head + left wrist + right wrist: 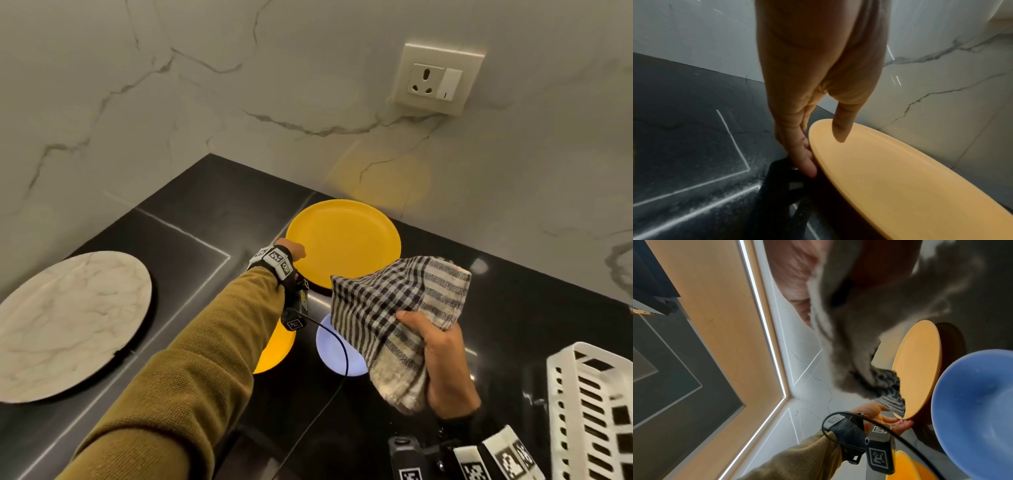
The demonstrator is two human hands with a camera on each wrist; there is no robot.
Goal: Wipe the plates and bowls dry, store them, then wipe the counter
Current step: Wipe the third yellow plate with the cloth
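A yellow plate [346, 240] lies at the back of the black counter [191, 246]. My left hand [298, 251] pinches its left rim, with the thumb [840, 129] on top and the fingers [806, 157] under the edge of the plate [900, 178]. My right hand [435, 339] grips a bunched black-and-white checked cloth [394, 308] above the counter, just right of the plate and not touching it. Below the cloth stand a blue bowl [334, 358] and a yellow bowl [275, 349], both partly hidden. In the right wrist view the cloth [859, 337] is blurred, beside the plate [918, 369] and the blue bowl [978, 402].
A round marble board [68, 322] lies on the counter at the left. A white slotted rack [596, 411] stands at the right front. The marble wall behind carries a socket [435, 80]. A black cable [342, 353] hangs from my left wrist over the bowls.
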